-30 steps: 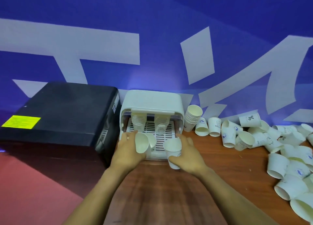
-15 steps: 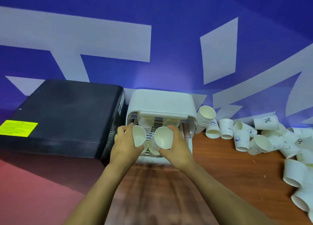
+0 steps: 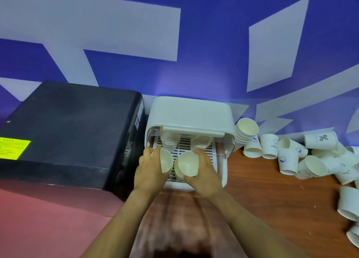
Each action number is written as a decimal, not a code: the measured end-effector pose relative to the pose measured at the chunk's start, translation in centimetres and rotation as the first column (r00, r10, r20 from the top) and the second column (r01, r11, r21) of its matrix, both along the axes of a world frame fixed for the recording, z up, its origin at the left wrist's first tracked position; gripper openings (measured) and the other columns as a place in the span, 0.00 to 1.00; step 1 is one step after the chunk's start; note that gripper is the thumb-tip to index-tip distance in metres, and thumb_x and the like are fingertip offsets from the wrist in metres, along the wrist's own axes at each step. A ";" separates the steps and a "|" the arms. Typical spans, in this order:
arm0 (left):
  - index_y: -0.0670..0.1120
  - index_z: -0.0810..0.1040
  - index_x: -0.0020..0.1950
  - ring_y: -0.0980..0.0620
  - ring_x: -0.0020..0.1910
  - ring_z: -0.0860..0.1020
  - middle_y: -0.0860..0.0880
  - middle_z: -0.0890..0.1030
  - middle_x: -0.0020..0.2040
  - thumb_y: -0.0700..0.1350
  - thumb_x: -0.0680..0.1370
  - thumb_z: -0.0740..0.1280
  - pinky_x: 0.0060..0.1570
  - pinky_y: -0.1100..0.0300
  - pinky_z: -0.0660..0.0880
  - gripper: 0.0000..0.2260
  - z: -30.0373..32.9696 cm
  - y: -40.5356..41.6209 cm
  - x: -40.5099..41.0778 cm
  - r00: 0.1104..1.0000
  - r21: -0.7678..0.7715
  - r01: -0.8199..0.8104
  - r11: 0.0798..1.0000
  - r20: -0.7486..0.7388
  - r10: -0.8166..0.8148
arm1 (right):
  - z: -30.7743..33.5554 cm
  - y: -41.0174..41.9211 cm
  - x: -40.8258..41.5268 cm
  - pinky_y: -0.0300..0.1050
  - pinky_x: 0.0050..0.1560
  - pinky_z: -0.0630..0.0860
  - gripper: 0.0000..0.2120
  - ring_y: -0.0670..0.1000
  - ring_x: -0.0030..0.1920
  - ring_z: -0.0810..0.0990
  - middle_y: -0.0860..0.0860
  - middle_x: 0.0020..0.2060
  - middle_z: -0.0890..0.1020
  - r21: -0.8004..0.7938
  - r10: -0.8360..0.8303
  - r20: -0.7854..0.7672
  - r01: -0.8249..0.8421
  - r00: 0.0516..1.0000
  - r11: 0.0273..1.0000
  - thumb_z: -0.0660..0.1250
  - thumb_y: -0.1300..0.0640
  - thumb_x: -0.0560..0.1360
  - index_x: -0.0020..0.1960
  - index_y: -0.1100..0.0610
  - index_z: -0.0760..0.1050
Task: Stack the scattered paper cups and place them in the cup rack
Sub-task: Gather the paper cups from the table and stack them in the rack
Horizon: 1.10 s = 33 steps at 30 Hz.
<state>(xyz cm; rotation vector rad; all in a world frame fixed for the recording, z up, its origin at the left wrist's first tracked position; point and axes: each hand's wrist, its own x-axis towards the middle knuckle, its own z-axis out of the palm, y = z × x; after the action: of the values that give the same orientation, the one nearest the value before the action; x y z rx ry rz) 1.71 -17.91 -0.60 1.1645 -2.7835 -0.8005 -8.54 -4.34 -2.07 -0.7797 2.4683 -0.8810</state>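
White paper cups in both hands at cup rack (image 3: 189, 112) mouth: left hand (image 3: 148, 171) fingers wrap one cup (image 3: 166, 160), right hand (image 3: 204, 173) grips another (image 3: 188, 163). Since a second ago, right cup raised off the table (image 3: 272, 189).

Head view, downward (close, wide-angle)

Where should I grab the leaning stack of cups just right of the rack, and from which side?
Grip the nested stack around its banded side wall, below the top rim, coming from the front right. It leans against the cup rack with its mouth tilted toward the camera, and loose cups crowd its right, so a wrap from the open front looks safest.
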 end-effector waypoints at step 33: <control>0.52 0.61 0.74 0.51 0.68 0.66 0.51 0.65 0.70 0.52 0.76 0.66 0.64 0.58 0.65 0.28 3.0 16.7 -1.6 0.932 0.133 0.348 0.928 -0.156 -0.327 | 4.3 21.0 -2.4 0.46 0.64 0.69 0.36 0.49 0.66 0.69 0.49 0.68 0.65 0.120 -0.118 0.024 0.114 0.993 0.986 0.72 0.47 0.70 0.73 0.46 0.58</control>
<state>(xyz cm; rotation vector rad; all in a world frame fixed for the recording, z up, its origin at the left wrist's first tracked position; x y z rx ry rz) 0.08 -1.25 2.36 0.6173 -2.8903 -1.0979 -10.93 16.70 2.22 -0.5829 2.5326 -0.7723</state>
